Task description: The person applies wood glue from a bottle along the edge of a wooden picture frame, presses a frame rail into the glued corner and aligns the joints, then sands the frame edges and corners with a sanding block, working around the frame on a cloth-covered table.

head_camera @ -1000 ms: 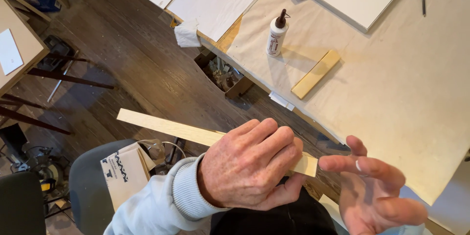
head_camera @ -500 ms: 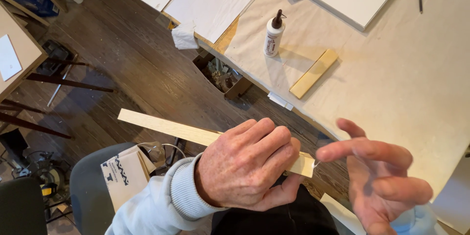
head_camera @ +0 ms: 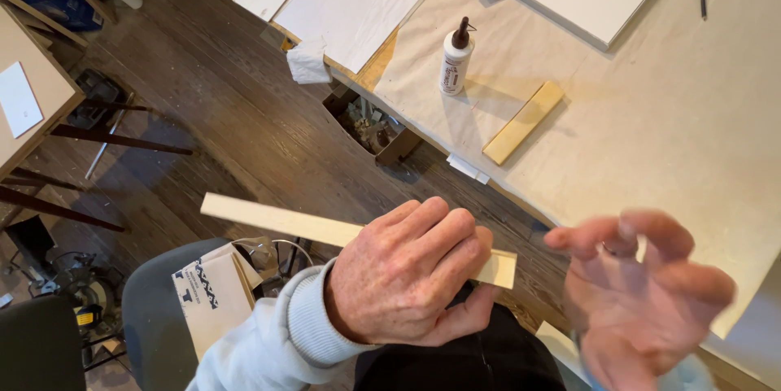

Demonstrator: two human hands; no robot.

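Currently the left hand [head_camera: 407,277] clamps a long pale wooden strip [head_camera: 277,220] over the lap; the right hand [head_camera: 643,293], blurred at 3 o'clock, is spread open, holding nothing.

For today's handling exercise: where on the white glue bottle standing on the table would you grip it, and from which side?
Grip the glue bottle around its white body, below the narrow dark nozzle, which probably gives a poorer hold. It stands upright on the table with bare cloth around it, so come from the side nearest the table edge, fingers wrapping the round body.
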